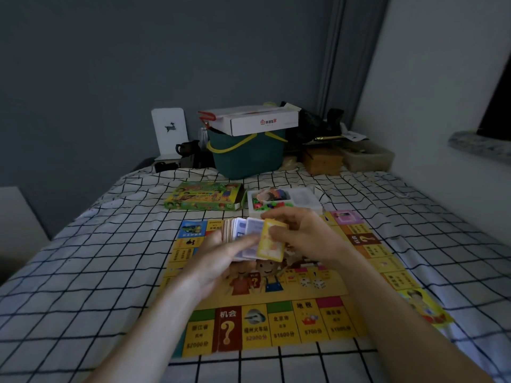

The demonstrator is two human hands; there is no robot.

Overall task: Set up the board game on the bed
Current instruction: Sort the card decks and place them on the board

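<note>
A yellow game board lies unfolded on the checked bed sheet. Above its middle, my left hand holds a thick stack of game cards from below, thumb across the top. My right hand pinches a yellow card at the stack's right end. Behind the board sit the green game box and a white tray of small coloured pieces.
At the head of the bed stand a green basket with a white carton on top, a white bookend, a brown box and a clear tub. A wall with a window ledge runs along the right.
</note>
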